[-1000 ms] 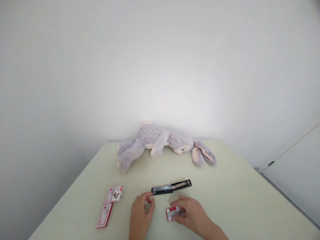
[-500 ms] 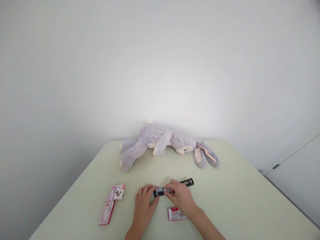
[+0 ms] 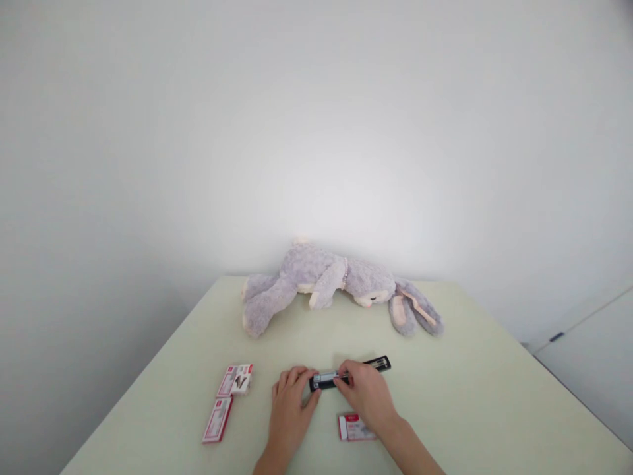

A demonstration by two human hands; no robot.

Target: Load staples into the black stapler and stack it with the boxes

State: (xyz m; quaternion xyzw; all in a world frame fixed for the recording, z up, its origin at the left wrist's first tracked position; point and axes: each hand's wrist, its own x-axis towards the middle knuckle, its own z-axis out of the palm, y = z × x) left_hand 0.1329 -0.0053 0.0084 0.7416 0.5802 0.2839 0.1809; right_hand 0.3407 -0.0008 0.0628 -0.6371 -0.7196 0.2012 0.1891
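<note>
Stapler (image 3: 350, 371), black and lying opened out flat on the pale green tabletop (image 3: 469, 409), is the landmark in the head view, its long body running left to right with the silver channel facing up. The left hand (image 3: 289, 409) rests palm down at the stapler's left end, fingers loosely curled, their tips touching that end without closing round it. The right hand (image 3: 366, 394) comes in from the near right and lies over the stapler's middle, its fingertips (image 3: 342, 379) pinched together on the silver channel; whether something small sits between them cannot be told. Only the right end of the stapler shows clear of the hands. Just nearer than the stapler, under the right wrist, a small red and white box (image 3: 355, 427) lies flat. Left of the stapler, well apart from it, a second box (image 3: 237, 380) lies open, and a third box (image 3: 218, 419) lies just nearer than that one, almost touching it. Beyond the stapler, at the far edge of the tabletop against the white wall, a grey plush rabbit (image 3: 336, 287) lies on its side, ears trailing to the right.
</note>
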